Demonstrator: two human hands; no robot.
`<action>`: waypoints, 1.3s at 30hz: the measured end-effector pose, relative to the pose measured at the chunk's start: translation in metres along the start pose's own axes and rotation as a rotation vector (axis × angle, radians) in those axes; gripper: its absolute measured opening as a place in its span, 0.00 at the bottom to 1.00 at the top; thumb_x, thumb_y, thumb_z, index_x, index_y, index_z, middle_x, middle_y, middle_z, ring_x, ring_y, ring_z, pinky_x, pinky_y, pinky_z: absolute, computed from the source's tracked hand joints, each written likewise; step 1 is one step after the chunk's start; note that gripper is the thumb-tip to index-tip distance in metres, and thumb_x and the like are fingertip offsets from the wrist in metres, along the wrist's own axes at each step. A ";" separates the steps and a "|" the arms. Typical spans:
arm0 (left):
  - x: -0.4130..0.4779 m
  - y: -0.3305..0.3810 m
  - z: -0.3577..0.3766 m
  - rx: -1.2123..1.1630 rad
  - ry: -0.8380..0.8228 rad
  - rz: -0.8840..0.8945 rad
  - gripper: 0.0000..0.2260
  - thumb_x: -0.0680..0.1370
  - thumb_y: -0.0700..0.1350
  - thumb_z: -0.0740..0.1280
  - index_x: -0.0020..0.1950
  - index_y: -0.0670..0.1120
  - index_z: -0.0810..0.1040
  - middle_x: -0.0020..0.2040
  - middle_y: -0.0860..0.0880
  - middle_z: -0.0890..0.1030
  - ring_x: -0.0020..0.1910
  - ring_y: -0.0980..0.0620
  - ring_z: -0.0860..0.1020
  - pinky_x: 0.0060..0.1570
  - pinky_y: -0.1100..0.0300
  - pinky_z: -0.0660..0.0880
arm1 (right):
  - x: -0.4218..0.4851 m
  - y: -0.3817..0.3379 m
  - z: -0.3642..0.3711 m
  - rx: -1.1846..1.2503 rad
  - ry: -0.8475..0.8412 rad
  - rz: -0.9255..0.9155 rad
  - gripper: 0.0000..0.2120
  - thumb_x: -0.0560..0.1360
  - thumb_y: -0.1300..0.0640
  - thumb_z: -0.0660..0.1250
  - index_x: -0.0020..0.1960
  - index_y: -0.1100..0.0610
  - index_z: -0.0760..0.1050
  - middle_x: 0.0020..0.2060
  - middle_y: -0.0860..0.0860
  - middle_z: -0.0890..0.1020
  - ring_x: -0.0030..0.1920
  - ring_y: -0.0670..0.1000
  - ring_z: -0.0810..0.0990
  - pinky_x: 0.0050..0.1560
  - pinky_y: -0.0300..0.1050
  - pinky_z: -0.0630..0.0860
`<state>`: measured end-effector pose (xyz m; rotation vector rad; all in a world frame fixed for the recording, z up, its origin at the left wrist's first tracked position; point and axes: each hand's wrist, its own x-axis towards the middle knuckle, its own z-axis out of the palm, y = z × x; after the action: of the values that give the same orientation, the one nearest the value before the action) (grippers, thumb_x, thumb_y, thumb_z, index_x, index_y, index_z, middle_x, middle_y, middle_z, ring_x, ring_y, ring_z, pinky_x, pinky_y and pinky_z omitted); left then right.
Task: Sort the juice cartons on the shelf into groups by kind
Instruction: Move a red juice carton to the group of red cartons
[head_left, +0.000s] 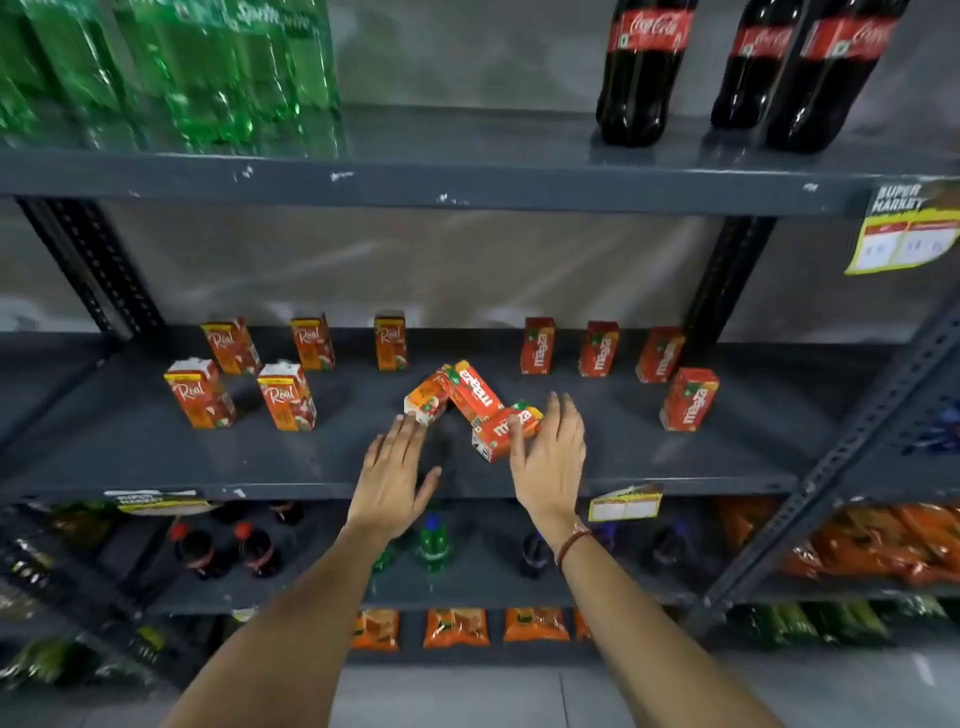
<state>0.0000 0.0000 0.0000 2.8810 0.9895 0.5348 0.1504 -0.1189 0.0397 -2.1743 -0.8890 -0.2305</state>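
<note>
Fingers (563, 415) of the right hand (550, 457) are spreading, hiding part of a tipped red Maaza carton (501, 434); left hand (392, 483) is lying open near the dark metal shelf (208, 467) edge.

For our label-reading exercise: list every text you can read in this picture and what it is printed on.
"Real": upright cartons, shelf left.
"maaza": upright cartons right, fallen cartons centre.
"Coca-Cola": dark bottles.
"Sprite": green bottles, blurred.
"SUPER MARKET": yellow tag; small print unreadable.

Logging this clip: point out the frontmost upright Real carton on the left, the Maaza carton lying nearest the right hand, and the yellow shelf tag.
Real carton (200, 395), head view, front face.
Maaza carton (500, 432), head view, printed side.
Shelf tag (625, 503), head view, centre.
</note>
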 end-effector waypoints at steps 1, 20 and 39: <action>0.002 0.001 0.005 0.002 -0.021 -0.006 0.30 0.78 0.58 0.50 0.73 0.39 0.58 0.75 0.40 0.61 0.74 0.44 0.57 0.71 0.47 0.59 | 0.001 0.003 0.007 0.002 -0.059 0.099 0.33 0.77 0.42 0.59 0.72 0.64 0.60 0.72 0.61 0.64 0.73 0.60 0.61 0.70 0.57 0.63; 0.029 0.017 0.046 -0.052 -0.201 0.107 0.29 0.78 0.59 0.48 0.75 0.46 0.57 0.76 0.43 0.57 0.75 0.47 0.54 0.72 0.47 0.50 | 0.049 -0.013 0.054 0.377 -0.370 0.929 0.40 0.60 0.49 0.79 0.65 0.61 0.67 0.65 0.59 0.73 0.65 0.60 0.72 0.66 0.55 0.72; 0.027 0.018 0.046 0.033 -0.195 0.122 0.32 0.75 0.60 0.42 0.74 0.45 0.58 0.75 0.43 0.60 0.74 0.47 0.57 0.72 0.47 0.53 | 0.057 0.010 0.050 0.547 -0.497 0.604 0.36 0.59 0.61 0.81 0.64 0.61 0.70 0.60 0.58 0.80 0.61 0.56 0.78 0.63 0.49 0.73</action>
<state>0.0460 0.0053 -0.0324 2.9658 0.8056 0.2382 0.1936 -0.0576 0.0233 -1.8799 -0.4260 0.7863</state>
